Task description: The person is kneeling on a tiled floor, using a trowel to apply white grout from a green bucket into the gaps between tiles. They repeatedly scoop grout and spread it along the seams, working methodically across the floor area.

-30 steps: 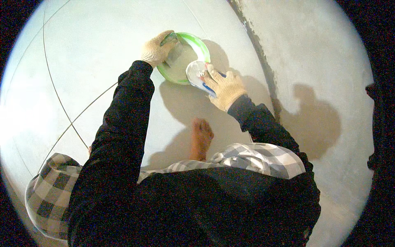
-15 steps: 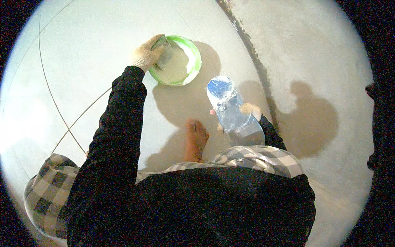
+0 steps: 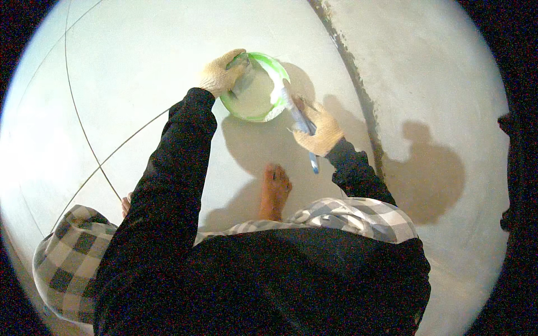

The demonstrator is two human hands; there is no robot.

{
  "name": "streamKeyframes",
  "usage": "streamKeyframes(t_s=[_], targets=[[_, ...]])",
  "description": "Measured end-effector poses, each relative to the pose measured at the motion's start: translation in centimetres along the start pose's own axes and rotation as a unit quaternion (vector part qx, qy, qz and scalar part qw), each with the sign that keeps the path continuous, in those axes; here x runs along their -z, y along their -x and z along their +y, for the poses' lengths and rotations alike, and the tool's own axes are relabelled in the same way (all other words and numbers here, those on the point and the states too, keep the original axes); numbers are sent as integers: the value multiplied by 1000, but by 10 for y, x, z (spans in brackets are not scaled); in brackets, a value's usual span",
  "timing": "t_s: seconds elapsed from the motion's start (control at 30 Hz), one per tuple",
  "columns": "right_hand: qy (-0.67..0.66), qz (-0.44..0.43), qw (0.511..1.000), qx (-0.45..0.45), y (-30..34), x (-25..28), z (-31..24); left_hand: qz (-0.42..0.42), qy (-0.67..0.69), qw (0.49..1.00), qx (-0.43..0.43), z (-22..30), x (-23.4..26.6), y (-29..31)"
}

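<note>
**Green tub at the gloves, blue-and-white tool in the right one**

The far-left rim of the green tub (image 3: 250, 118) is met by the left hand (image 3: 220, 74), fingers curled in; a greyish flat piece (image 3: 242, 81) seems to be pinched there, kinda blurry. A blue-and-white flat tool (image 3: 297, 116) is gripped by the right hand (image 3: 320, 130), fingers closed around it. It's seen nearly edge-on at the tub's right rim; actual contact can't be told. White paste (image 3: 277, 95) is smeared inside that right side, with a pale beige-grey surface beside it.
</note>
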State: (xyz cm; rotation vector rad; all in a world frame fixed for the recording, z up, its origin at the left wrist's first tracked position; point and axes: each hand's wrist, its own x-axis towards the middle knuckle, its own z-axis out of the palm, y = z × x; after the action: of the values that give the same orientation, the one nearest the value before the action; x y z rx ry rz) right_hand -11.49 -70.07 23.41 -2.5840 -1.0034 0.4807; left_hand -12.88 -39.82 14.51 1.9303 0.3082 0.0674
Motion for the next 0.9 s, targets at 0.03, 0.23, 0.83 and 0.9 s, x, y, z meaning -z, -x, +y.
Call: streamKeyframes(t_s=[0.03,0.23,0.83,0.9], targets=[[42,19,998,32,1,-3,1,1,11,1000,1,2,-2,-2],[94,-38,990,103,43,-25,30,23,-86,995,-36,10,-13,-5],[-564,-204,786,-149,55,60,39,-3,-36,999,-23,16,-29,-3],[-735,-268,598,-175,49,56,42,-1,-34,999,-22,16,-29,-3]])
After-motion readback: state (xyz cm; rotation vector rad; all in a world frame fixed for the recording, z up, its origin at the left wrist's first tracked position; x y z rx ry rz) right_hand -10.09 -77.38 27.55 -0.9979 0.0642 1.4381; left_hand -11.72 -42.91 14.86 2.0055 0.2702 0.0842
